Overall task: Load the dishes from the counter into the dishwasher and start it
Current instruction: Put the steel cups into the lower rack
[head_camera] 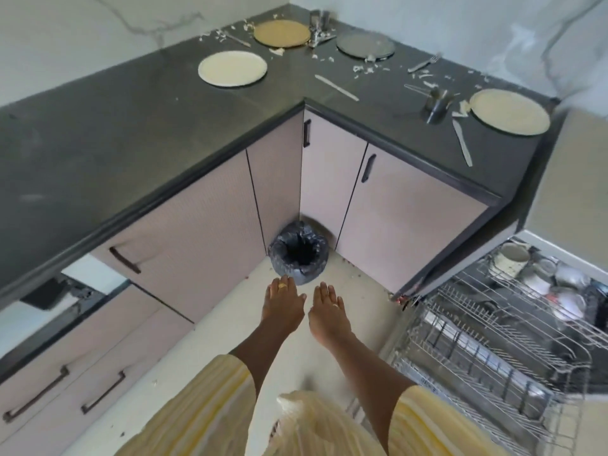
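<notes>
**Empty hands, dishes waiting on the corner surface**

Both my hands are stretched out flat in front of me, palms down, fingers spread loosely and holding nothing. My left hand (284, 302) and right hand (325, 309) hang side by side, nearly touching, above the floor and just short of the lined bin (298, 255) that sits in the corner at 12 o'clock. I judge I am between loads, ready to reach up for the next piece.

The dishes lie well beyond my hands on the dark L-shaped surface (131, 133). A white plate (232, 68) sits at about 11 o'clock, a tan plate (281, 33) behind it near the wall, a grey plate (365, 45) at 12 to 1 o'clock, and a cream plate (509, 110) far out at 2 o'clock, close to the surface's end. Between them lie a knife (336, 87), a second knife (462, 142) beside the cream plate, a fork (424, 62), and a metal cup (436, 106) lying tipped over. Scraps of food are scattered around them, which I take as the reason the bin stands close by.

The dishwasher (493, 340) stands open at 3 to 4 o'clock, racks pulled out so I can drop things in from above. The upper rack already holds a mug (511, 260) and some blurred pieces; the lower rack looks mostly free. Most loading seems undone.
</notes>
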{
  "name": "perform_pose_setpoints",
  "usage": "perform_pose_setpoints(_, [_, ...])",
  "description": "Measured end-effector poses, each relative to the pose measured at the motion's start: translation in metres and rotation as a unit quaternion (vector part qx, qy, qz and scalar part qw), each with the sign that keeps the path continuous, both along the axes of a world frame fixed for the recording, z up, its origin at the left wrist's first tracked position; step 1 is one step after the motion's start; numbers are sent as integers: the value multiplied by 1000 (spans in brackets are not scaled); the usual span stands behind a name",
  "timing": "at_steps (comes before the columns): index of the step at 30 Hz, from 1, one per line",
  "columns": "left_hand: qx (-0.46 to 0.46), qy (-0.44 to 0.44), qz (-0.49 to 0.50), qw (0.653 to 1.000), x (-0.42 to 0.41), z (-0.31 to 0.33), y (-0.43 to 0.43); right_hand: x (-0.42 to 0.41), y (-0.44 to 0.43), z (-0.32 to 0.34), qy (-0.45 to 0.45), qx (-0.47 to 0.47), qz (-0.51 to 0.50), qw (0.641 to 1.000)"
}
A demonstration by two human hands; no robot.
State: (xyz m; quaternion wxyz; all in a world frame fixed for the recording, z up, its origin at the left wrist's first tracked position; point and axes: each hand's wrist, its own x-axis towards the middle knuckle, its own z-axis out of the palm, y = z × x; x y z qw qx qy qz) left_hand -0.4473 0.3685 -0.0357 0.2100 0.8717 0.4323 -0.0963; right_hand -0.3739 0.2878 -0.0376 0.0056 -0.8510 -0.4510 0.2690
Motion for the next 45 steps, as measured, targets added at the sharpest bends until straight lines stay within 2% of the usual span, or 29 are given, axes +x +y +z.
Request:
perform_pose_setpoints(6, [-9,-32,-10,999,67,13,73,66,78,10,-18,25,-35,999])
perform_pose_setpoints(12, [45,-56,-37,997,162,44,155,158,168,37,-42,86,-50,994])
perform_pose_setpoints(16, [72,-82,-45,993,230,72,211,231,224,66,-112,150,-67,980])
perform_pose_setpoints(21, [52,-135,-60,988,307,86,264,317,275,77,-146,165,-161,962])
perform_pose_setpoints(25, [40,-159,-85,983,362,94,300,377,294,86,-100,217,-298,924])
perform_pose_setpoints(28, [68,-181,-135,972,397,97,324,415,301,113,-6,299,-476,827])
perform_pose_setpoints(31, [78,-182,-167,966,427,98,351,456,315,122,86,349,-617,700])
perform_pose_setpoints(35, [130,-226,-210,942,457,94,390,501,338,119,248,466,-715,458])
perform_pose_setpoints(37, [113,-213,-207,948,469,90,409,518,344,123,299,500,-719,378])
perform_pose_setpoints(39, [120,-168,-218,954,483,80,434,531,351,126,310,508,-732,331])
perform_pose_setpoints(40, [122,-150,-231,953,486,77,444,537,355,124,306,505,-739,324])
perform_pose_setpoints(41, [132,-142,-247,949,492,77,453,543,359,122,305,516,-737,312])
perform_pose_setpoints(43, [147,-157,-227,950,508,79,471,560,369,116,290,514,-763,265])
perform_pose_setpoints(45, [176,-155,-216,948,522,83,492,576,379,110,243,493,-796,255])
